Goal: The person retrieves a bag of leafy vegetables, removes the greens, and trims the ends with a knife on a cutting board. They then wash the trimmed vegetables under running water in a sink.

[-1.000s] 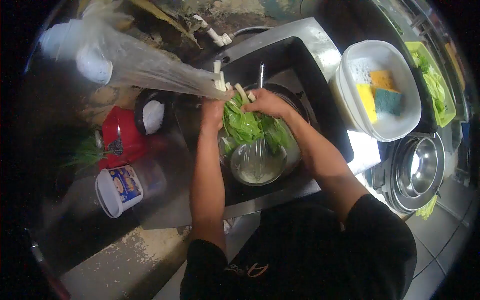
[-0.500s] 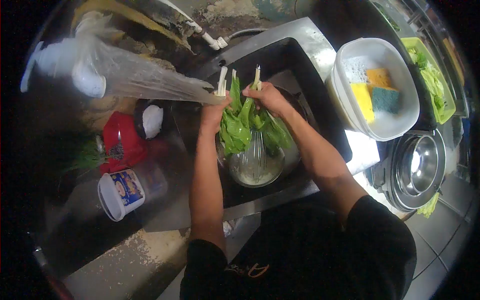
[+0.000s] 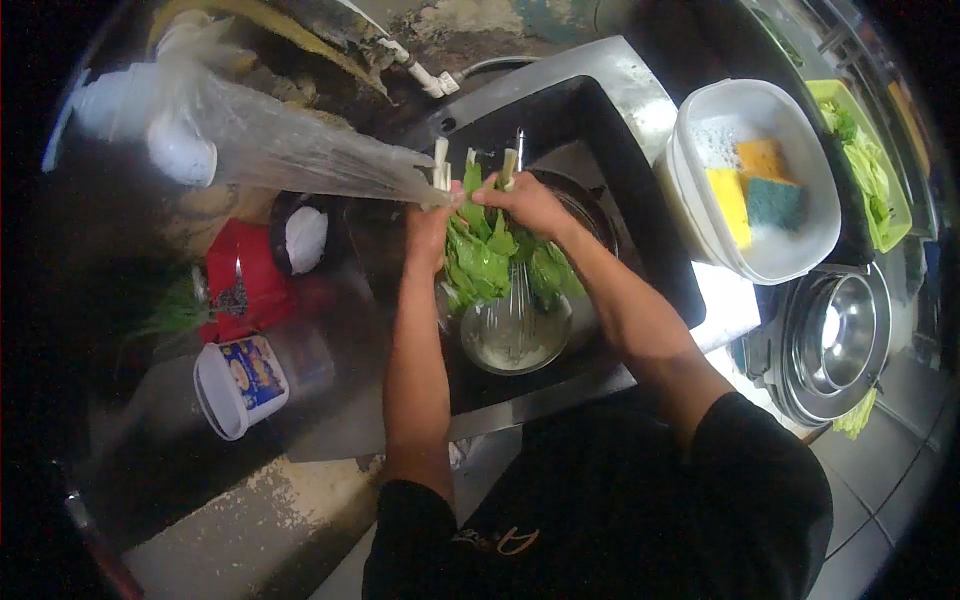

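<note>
Green leaves [image 3: 478, 262] on pale stalks [image 3: 441, 160], at the centre of the head view, held above the sink [image 3: 640, 110] in two bare hands. Left hand [image 3: 428, 230] closed around one bunch of stalks, white cut ends poking up above the fist. Right hand [image 3: 528, 205] gripping more stalks from the other side, thumb and fingers bent in toward the left hand; impossible to tell from this angle whether touching it or just beside it. Leaf ends drooping toward the near side of the sink, in front of a wire whisk [image 3: 517, 300] and partly covering it.

Under the leaves, a clear bowl [image 3: 480, 348] with the wires of the whisk inside, metal handle pointing to the back of the sink. From the upper left, a clear bag [image 3: 300, 155], drawn out long and narrow, ending at the left fist; unclear whether gripped along with the stalks.

Left of the sink, on a dark desk [image 3: 345, 405]: a red item [image 3: 240, 265], a white lump [image 3: 306, 240] in something dark, and a white tub [image 3: 265, 380] with a blue label. To the right, white containers [image 3: 695, 205], one inside another, with sponges [image 3: 775, 200] in the top one; nearer, nested steel bowls [image 3: 838, 335]; farther right, a lime basket [image 3: 905, 215] of greens [image 3: 868, 175]. At the bottom, a black shirt [image 3: 640, 500].
</note>
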A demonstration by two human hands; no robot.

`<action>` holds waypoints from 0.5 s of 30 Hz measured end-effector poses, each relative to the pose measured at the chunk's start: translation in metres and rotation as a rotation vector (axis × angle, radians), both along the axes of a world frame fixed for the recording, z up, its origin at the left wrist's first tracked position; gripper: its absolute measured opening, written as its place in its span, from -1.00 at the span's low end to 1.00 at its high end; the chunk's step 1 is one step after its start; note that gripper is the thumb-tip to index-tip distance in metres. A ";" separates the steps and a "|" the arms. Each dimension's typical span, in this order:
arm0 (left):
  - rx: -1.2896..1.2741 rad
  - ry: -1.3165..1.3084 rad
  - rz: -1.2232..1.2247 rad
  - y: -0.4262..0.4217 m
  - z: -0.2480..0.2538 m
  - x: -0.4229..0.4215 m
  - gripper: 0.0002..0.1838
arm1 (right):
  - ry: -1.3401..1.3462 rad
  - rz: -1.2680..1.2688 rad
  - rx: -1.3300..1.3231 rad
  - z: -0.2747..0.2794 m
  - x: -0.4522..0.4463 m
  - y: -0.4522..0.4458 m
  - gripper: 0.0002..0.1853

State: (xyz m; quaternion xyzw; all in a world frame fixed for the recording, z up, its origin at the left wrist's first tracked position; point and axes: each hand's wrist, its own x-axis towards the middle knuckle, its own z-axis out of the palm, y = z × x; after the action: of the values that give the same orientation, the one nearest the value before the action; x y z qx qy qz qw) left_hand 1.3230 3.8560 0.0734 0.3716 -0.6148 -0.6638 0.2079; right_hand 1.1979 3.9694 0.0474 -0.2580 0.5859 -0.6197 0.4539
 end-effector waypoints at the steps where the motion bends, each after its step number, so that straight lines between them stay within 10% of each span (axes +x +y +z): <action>1: -0.028 -0.015 -0.007 0.001 0.002 -0.001 -0.72 | 0.009 0.026 0.001 0.005 0.000 0.001 -0.77; 9: 0.173 -0.037 -0.003 0.001 0.003 0.005 -0.78 | 0.321 0.137 -0.245 0.009 0.010 0.000 -0.68; 15: 0.211 0.022 -0.059 -0.005 0.003 0.013 -0.81 | -0.064 0.118 -0.116 0.006 0.011 0.005 -0.74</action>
State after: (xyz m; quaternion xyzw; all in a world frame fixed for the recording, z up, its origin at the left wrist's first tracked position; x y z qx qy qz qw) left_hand 1.3364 3.8510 0.0760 0.3658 -0.5501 -0.7346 0.1548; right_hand 1.2087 3.9747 0.0531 -0.2982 0.5179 -0.6327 0.4925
